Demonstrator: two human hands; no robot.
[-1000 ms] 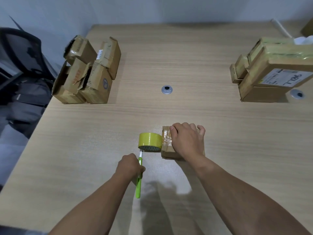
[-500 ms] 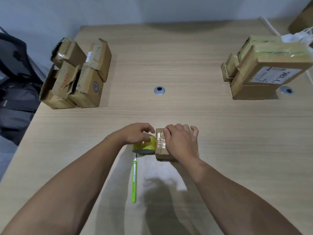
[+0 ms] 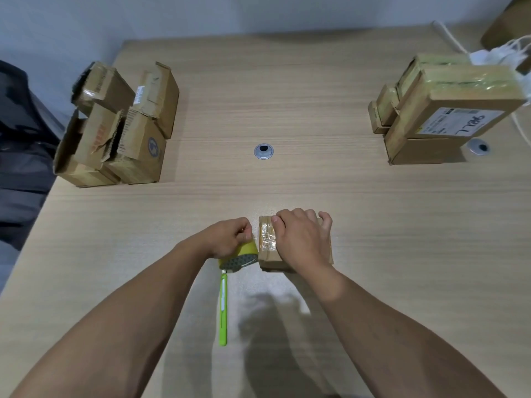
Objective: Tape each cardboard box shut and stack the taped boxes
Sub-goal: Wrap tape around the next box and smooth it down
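A small cardboard box (image 3: 268,252) lies on the table just ahead of me, with clear tape across its left end. My right hand (image 3: 301,238) lies on top of it, fingers curled over the far edge, holding it down. My left hand (image 3: 228,238) grips the yellow tape roll (image 3: 238,255), which is tilted and lifted right against the box's left side. A green utility knife (image 3: 223,308) lies on the table below the roll, free of either hand.
A heap of open, untaped cardboard boxes (image 3: 115,130) sits at the far left of the wooden table (image 3: 287,110). A stack of taped boxes (image 3: 448,110) stands at the far right. A metal cable grommet (image 3: 263,151) is mid-table. White cables (image 3: 502,53) lie behind the stack.
My left hand let go of the green knife, which now lies on the table, and took hold of the tape roll, tilting it up against the box. My right hand stayed on the box.
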